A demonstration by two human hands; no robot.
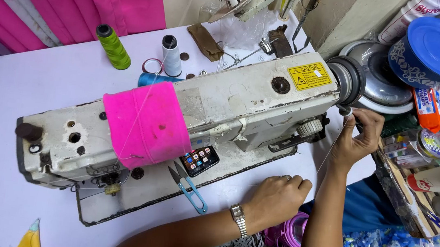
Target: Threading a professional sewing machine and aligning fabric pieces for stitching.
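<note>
With a thin thread [327,156] pinched in the right hand [357,135] beside the sewing machine's handwheel [346,79], the left hand [278,195] rests curled and empty on the desk [10,101], no cloth under the needle yet.

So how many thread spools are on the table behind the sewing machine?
3: a green spool standing at the left, a white spool standing beside it, and a blue spool lying against the sewing machine, partly hidden. Others may be hidden.

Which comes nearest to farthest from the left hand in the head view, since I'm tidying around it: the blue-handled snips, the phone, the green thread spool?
From the left hand:
1. Blue-handled snips, to its left on the machine bed.
2. Phone, just beyond, under the machine arm.
3. Green thread spool, far back left.
</note>
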